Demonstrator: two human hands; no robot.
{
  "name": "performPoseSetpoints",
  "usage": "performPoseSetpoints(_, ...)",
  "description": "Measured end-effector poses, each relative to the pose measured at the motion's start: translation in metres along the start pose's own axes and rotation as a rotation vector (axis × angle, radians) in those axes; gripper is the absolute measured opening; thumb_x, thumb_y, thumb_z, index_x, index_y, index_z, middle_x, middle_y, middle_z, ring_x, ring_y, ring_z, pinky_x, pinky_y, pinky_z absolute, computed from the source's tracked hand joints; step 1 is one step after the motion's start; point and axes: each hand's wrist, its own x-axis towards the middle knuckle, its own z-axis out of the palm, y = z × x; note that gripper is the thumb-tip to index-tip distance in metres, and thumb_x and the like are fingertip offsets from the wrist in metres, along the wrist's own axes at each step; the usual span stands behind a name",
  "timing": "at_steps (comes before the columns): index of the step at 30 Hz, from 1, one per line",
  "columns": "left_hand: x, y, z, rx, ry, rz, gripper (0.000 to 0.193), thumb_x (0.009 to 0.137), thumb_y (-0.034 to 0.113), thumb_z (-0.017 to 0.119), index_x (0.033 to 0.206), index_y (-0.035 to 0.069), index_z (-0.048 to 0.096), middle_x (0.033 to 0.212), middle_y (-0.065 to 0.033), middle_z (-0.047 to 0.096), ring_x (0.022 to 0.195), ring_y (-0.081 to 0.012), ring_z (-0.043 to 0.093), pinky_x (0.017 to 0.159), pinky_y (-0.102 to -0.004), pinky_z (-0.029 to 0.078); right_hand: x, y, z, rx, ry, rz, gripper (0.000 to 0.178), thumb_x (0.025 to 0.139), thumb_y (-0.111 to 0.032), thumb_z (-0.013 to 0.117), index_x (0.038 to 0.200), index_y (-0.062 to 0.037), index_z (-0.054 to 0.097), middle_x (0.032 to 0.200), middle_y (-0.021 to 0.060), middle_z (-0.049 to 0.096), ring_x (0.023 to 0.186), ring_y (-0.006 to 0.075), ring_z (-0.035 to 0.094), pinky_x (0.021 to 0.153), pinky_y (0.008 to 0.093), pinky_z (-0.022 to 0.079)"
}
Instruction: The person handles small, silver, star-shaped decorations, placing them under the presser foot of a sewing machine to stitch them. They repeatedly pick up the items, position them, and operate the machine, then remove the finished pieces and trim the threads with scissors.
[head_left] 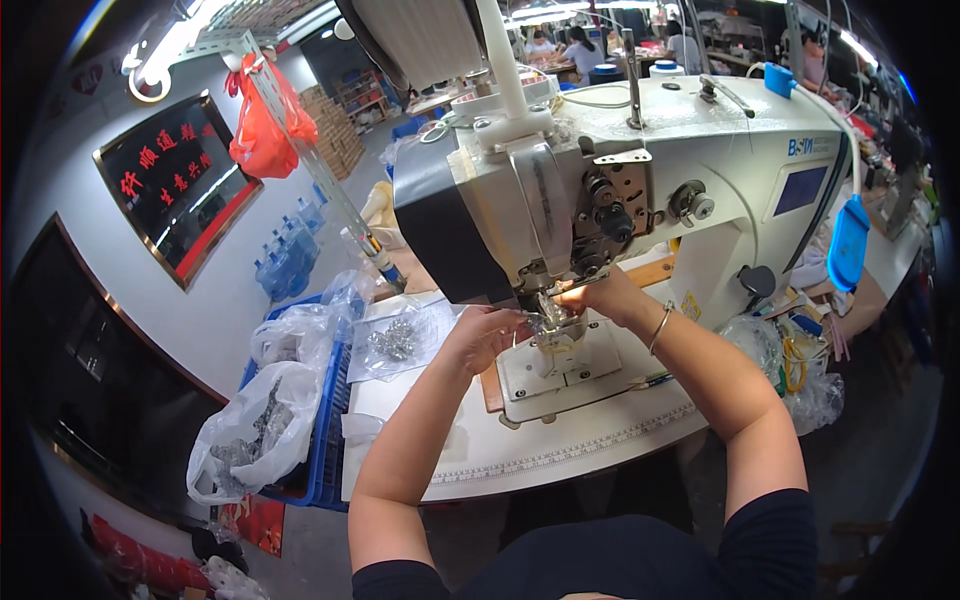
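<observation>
Both my hands are at the needle area of a large white sewing machine (690, 130). My left hand (485, 335) is on the left of the needle, its fingers pinched together at a small shiny, silvery piece (548, 318). On the right, behind the presser area, my right hand (608, 296) curls its fingers toward the same spot. The machine head and the fingers partly hide that piece, so its kind cannot be made out. Below it stands the machine's raised post (562, 355) on a metal base plate (530, 385).
Left of the machine, a clear bag with small silvery parts (395, 340) lies on the white table (470, 455). Beside it stands a blue crate (328, 405) with plastic bags (255, 435). Clear plastic wrapping (815, 395) lies at right. A blue tag (848, 245) hangs from a cable.
</observation>
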Motion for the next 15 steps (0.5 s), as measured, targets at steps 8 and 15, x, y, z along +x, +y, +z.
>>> performPoseSetpoints(8, -0.010, -0.031, -0.009, -0.063, -0.156, -0.028, 0.034, 0.073, 0.000, 0.062, 0.106, 0.001, 0.054, 0.102, -0.0093, 0.058, 0.098, -0.0195, 0.058, 0.087, -0.0360, 0.049, -0.035, 0.011, 0.004, -0.175, 0.103, 0.051, 0.016, 0.074, -0.017, 0.071, 0.081, -0.0036, 0.064, 0.071, 0.0008, 0.060, 0.064, 0.0064, 0.051, 0.057, 0.0219, 0.041)
performPoseSetpoints(15, -0.090, -0.110, 0.002, -0.302, -0.125, -0.016, 0.020, 0.079, 0.000, 0.059, 0.099, 0.002, 0.054, 0.113, -0.0131, 0.057, 0.100, -0.0228, 0.058, 0.090, -0.0379, 0.048, -0.150, 0.103, -0.041, -0.563, 0.199, -0.071, 0.039, 0.077, -0.015, 0.065, 0.112, -0.0016, 0.056, 0.108, 0.0114, 0.060, 0.098, 0.0245, 0.057, 0.086, 0.0325, 0.045)
